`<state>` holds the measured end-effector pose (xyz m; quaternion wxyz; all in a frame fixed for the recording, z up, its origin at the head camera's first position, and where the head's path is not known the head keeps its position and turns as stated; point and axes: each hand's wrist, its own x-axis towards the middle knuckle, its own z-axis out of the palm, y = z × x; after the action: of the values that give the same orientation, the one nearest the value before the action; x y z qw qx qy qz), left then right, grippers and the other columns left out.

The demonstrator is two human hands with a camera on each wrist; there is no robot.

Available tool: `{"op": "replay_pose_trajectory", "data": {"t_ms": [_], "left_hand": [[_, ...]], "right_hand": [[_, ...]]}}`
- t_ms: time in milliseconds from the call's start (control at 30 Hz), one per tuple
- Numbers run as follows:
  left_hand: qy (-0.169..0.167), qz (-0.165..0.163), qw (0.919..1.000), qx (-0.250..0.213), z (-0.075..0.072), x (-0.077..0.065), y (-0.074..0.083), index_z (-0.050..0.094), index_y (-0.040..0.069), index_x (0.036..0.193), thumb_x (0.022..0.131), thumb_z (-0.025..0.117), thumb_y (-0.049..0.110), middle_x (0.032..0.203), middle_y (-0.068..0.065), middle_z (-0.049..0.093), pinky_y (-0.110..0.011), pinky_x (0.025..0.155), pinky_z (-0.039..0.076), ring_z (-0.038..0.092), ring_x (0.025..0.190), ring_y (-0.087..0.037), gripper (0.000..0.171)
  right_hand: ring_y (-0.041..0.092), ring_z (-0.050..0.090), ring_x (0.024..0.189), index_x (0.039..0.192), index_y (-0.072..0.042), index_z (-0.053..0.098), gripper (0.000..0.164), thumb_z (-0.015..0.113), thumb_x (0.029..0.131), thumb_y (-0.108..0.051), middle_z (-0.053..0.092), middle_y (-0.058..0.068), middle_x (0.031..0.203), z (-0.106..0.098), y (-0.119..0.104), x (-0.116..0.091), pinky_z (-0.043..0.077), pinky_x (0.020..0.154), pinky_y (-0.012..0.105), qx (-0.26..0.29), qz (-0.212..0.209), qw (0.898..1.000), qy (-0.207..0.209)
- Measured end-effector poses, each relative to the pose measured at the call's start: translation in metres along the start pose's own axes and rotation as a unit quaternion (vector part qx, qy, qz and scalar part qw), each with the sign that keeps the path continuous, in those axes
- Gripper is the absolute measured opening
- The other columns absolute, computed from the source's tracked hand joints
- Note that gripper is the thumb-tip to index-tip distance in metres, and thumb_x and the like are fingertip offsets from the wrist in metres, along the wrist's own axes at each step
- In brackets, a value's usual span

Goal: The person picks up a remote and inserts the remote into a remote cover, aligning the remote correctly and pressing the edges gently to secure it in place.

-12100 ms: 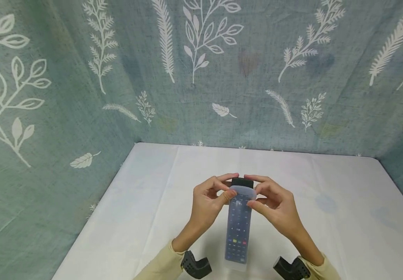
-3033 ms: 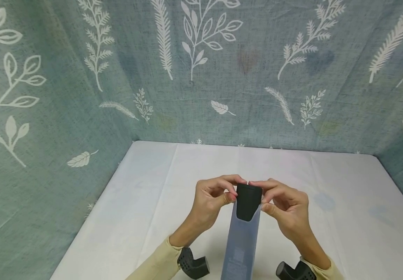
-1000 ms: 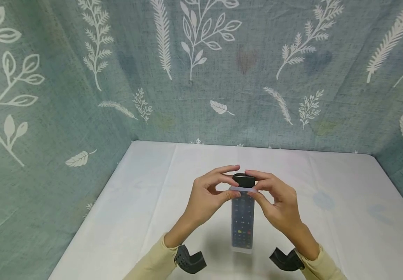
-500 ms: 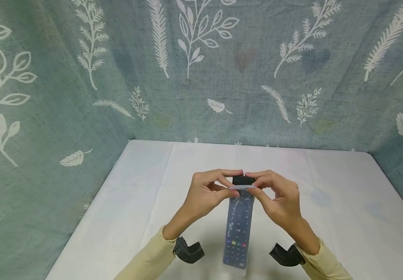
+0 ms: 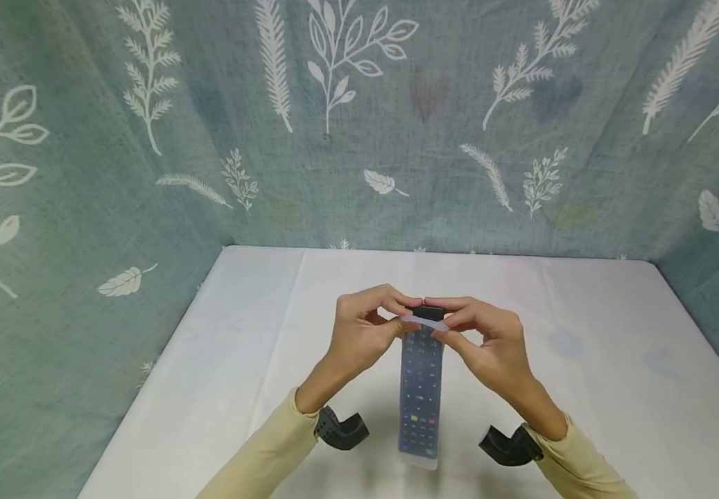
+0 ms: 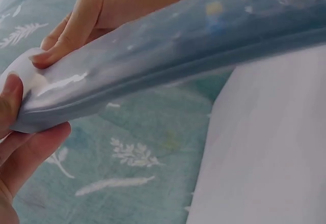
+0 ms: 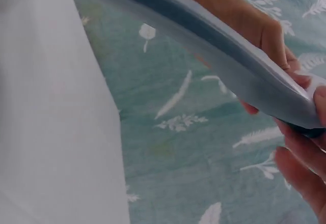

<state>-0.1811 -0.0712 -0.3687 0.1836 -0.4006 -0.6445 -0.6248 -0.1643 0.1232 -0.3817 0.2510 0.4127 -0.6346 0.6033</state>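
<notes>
A dark remote control [image 5: 420, 388] sits inside a translucent bluish cover [image 5: 418, 462], key side toward the head camera. Its bare black end [image 5: 429, 312] sticks out past the cover's rim at the top. My left hand [image 5: 362, 333] pinches the rim's left side between thumb and fingers. On the opposite side my right hand [image 5: 490, 339] pinches it likewise, with its index fingertip at the black end. Both hands hold the remote up over the table. In the left wrist view the cover [image 6: 153, 56] slants across the picture; the right wrist view shows it [image 7: 244, 76] from the side.
A white-covered table [image 5: 272, 388] lies beneath the hands. Green-blue cloth with white leaf prints [image 5: 421, 173] hangs behind it and along both sides. Each wrist wears a black camera, one at the left cuff [image 5: 340, 430] and one at the right [image 5: 510, 447].
Three seconds ago the remote's back faced the head camera; now the keys do. Over the last half second hands and remote shift slightly up and left in view, both hands keeping their pinch.
</notes>
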Motion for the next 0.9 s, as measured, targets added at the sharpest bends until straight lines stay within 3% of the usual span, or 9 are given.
{"op": "replay_pose_trajectory", "data": {"t_ms": [100,367,667,800,900], "left_hand": [[-0.003,0.002,1.0,-0.005,0.002,0.003,-0.003,0.066,-0.003,0.078,0.076,0.071,-0.013,0.085,-0.019,0.069,-0.027,0.042,0.053,0.069,0.076,-0.025,0.012],[0.011,-0.019,0.9988,-0.044,0.008,0.012,-0.002,0.064,-0.005,0.075,0.075,0.07,-0.015,0.078,-0.02,0.065,-0.035,0.053,0.057,0.068,0.073,-0.025,0.012],[0.041,-0.038,0.997,-0.054,0.014,0.017,0.0,0.061,-0.005,0.071,0.075,0.068,-0.018,0.072,-0.018,0.063,-0.033,0.05,0.056,0.063,0.066,-0.016,0.016],[0.027,-0.048,0.9965,-0.062,0.017,0.019,0.002,0.06,-0.006,0.074,0.076,0.068,-0.017,0.074,-0.019,0.061,-0.033,0.048,0.056,0.063,0.067,-0.016,0.014],[0.012,-0.052,0.996,-0.072,0.015,0.018,0.004,0.06,-0.007,0.079,0.077,0.068,-0.016,0.081,-0.022,0.062,-0.037,0.052,0.057,0.066,0.073,-0.021,0.012]], "right_hand": [[0.017,0.067,0.078,0.081,0.005,0.064,0.006,0.07,0.081,0.007,0.067,0.025,0.097,0.001,0.003,0.003,0.053,0.059,0.019,0.003,-0.026,0.999,0.021],[0.02,0.069,0.081,0.077,0.014,0.059,0.011,0.067,0.081,0.01,0.068,0.024,0.088,0.007,0.004,0.012,0.056,0.062,0.02,0.047,-0.034,0.995,0.086],[0.014,0.068,0.069,0.073,0.015,0.058,0.009,0.065,0.078,0.017,0.07,0.018,0.083,0.009,0.003,0.017,0.052,0.053,0.016,0.018,-0.029,0.992,0.124],[0.01,0.059,0.054,0.073,0.016,0.057,0.015,0.067,0.082,0.009,0.07,0.013,0.083,0.006,0.001,0.016,0.049,0.046,0.016,0.029,-0.02,0.99,0.136],[0.012,0.058,0.054,0.076,0.016,0.057,0.016,0.066,0.084,0.005,0.07,0.011,0.088,0.002,-0.003,0.016,0.049,0.046,0.018,0.064,0.007,0.991,0.118]]}}
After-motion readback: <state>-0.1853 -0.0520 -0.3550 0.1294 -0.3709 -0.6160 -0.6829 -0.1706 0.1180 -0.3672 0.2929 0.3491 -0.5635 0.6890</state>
